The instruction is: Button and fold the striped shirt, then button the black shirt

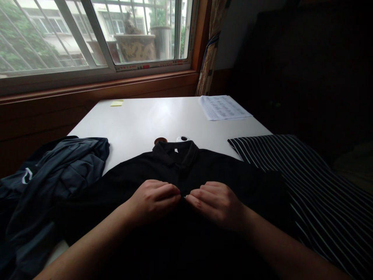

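A black polo shirt [221, 163] lies spread across the white table with its collar [190, 151] at the far side and a small white label inside the neck. My left hand [159, 197] is closed at the shirt's front below the collar, its fingertips pinching the dark cloth. Just to its right, my right hand [215, 200] is closed in the same way on the shirt front. A narrow gap lies between the two sets of fingertips. Too dark to make out is any button or other small part there.
Crumpled dark grey clothing [67, 167] lies at the left, a black-and-white striped cloth [309, 175] at the right. Beyond the collar sit a round brown item [160, 140] and a round white item [182, 138]. Printed sheets [224, 108] and a yellow note pad [117, 103] rest farther back on the table [140, 120].
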A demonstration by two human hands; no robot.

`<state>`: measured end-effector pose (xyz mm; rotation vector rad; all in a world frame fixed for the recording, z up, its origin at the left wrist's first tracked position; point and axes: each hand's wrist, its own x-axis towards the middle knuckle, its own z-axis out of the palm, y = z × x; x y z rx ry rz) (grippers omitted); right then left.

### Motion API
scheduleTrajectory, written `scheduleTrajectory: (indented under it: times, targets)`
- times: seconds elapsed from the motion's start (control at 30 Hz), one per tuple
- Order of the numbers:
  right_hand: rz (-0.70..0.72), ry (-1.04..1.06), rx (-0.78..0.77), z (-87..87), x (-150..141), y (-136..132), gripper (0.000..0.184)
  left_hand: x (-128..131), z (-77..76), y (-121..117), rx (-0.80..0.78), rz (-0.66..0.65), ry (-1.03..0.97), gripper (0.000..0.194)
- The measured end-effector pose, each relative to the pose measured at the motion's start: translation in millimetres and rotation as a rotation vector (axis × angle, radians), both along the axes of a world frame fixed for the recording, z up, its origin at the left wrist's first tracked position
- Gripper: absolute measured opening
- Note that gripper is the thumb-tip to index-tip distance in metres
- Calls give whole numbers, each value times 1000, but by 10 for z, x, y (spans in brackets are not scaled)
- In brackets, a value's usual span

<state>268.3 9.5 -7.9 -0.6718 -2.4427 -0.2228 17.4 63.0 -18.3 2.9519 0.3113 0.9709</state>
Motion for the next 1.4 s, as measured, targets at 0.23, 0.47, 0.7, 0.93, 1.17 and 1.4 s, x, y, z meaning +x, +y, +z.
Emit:
scheduleTrajectory:
  times: [0.23, 0.47, 0.7, 0.93, 1.17, 1.4]
  targets:
    - [-25, -10, -3, 25, -20, 2, 11, 29, 19, -14, -13, 17, -27, 7]
    - [-6, -26, 9, 8, -23, -5, 13, 30, 46, -9, -6, 4, -11, 7]
    - [5, -14, 21, -22, -17, -16, 9, 21, 46, -9, -5, -2, -6, 6]
    - [5, -3, 20, -6, -10, -17, 11, 19, 57, -11, -33, -9, -14, 5]
    - [6, 12, 14, 14, -19, -21, 11, -1, 35, 2, -46, -27, 1, 3]
    - [16, 15, 4, 3, -5, -25, 9, 10, 78, -2, -48, -37, -9, 4]
